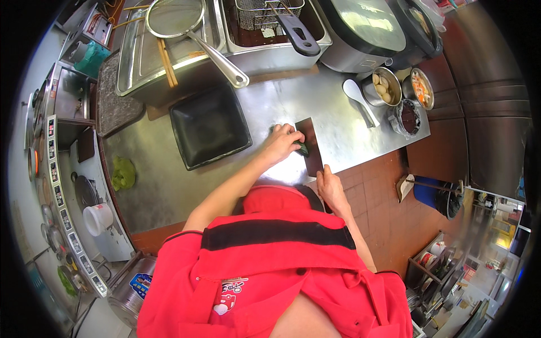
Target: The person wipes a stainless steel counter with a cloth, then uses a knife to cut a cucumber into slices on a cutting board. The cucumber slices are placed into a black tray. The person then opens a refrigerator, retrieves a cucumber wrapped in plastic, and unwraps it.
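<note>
My right hand [331,189] grips the handle of a cleaver [310,145], whose broad dark blade lies close to the steel worktop [274,99]. Beside the blade, my left hand [282,143] presses down on a dark green vegetable [301,148], with its fingers curled over it. Most of the vegetable is hidden under that hand, so its kind is unclear. A bit of dark green also shows past the far side of the hand. To the left of my left forearm sits a square black tray [211,126].
Behind the worktop stand a deep fryer with a wire basket [270,17] and a skimmer [217,59]. A white rice paddle [359,101], a metal pot of pale round pieces [382,86], a bowl of chopped food [421,89] and a lined container [405,118] stand right. A green plastic bag [123,173] lies left.
</note>
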Demonstrator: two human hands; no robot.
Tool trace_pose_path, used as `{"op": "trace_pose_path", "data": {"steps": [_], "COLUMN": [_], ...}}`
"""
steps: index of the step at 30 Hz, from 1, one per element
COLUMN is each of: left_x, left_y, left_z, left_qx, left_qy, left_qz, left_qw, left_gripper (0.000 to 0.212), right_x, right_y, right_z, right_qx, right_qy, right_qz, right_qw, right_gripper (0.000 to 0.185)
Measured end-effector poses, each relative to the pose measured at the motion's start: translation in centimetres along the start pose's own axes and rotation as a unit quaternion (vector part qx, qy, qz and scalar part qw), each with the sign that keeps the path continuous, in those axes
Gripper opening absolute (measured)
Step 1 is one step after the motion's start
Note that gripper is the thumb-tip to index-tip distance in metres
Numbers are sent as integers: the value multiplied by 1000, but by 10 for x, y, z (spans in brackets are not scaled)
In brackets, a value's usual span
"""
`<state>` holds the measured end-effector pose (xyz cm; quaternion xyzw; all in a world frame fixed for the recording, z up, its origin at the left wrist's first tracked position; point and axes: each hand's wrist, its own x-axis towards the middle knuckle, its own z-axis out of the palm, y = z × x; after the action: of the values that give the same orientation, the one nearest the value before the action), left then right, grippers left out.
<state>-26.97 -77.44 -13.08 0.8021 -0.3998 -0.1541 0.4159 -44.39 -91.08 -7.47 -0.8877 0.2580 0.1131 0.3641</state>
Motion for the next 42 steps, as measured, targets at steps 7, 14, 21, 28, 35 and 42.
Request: {"op": "trace_pose_path", "data": {"steps": [7,14,21,28,35,42], "left_x": [0,-1,-2,-12,-26,-57], "left_y": [-5,-3,-1,-9,5,37], "left_z": [1,2,0,-4,-20,-63], "left_qx": [5,3,1,-5,138,-36], "left_qy": [30,32,25,4,-98,-70], "left_qz": [21,25,21,3,16,-49], "left_qw": [999,999,999,1000,985,996], "left_gripper": [23,23,25,36,48,49], "right_x": [-9,-17,-2,-1,3,25], "right_y": [-19,-24,-18,-6,23,77], "right_z": [-35,-38,1,-21,-54,-46], "right_qx": [41,35,-48,195,452,560], "right_qy": [-12,-33,10,15,66,28], "right_qz": [36,35,-3,46,52,153], "right_qw": [998,998,999,980,888,814], "right_gripper": [24,24,24,19,8,13]}}
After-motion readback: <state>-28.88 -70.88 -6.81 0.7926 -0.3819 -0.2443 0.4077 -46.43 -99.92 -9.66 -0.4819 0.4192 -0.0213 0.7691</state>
